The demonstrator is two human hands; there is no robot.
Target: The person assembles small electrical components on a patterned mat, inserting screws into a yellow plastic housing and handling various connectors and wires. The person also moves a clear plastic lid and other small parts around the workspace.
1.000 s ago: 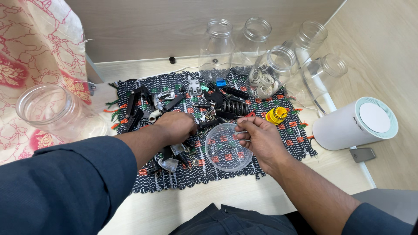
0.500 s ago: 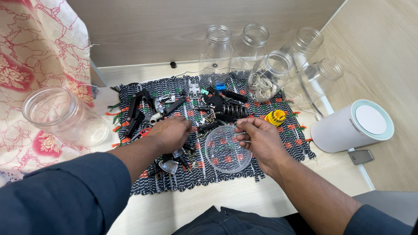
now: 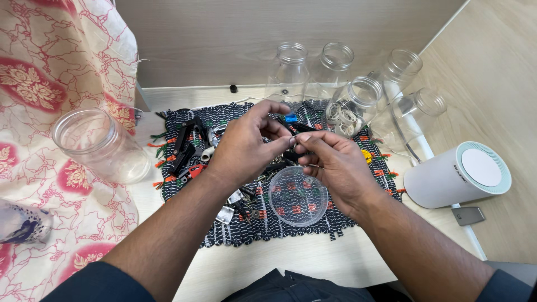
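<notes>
Biggest thing in view is the pale wooden tabletop [image 3: 313,263], with a floral red-and-cream cloth [image 3: 39,84] draped over its left side. A dark woven mat [image 3: 235,229] sits in the middle, littered with black clips and small metal bits. Along the back there's a cluster of empty clear jars [image 3: 288,70], plus one more clear jar [image 3: 95,142] lying on the cloth, and a white cylinder gadget [image 3: 456,179] off to the right. A clear round lid [image 3: 297,197] lies flat on the mat just below the hands. Left hand [image 3: 243,148] and right hand [image 3: 330,165] meet above the mat, fingertips of both pinched together on a tiny metal ring [image 3: 292,142], held up off the mat.
</notes>
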